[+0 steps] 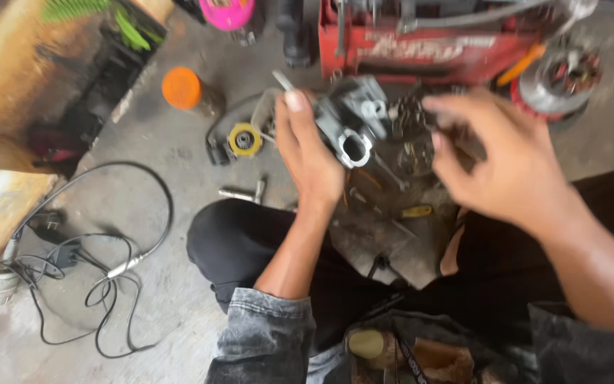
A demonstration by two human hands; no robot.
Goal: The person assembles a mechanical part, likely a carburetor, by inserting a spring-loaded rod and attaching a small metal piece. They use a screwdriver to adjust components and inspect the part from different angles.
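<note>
Engine part (353,128) between both hands, toolbox (428,43) behind.

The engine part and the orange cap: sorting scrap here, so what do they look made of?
The engine part in the left hand looks like cast metal, probably aluminium: dull grey, with a bare bright ring at its round opening. The orange cap looks like plastic: even, saturated colour, smooth matte surface.

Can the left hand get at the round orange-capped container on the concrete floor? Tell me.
Probably not as it stands: the left hand grips the grey metal engine part. Bare floor lies between it and the orange-capped container.
</note>
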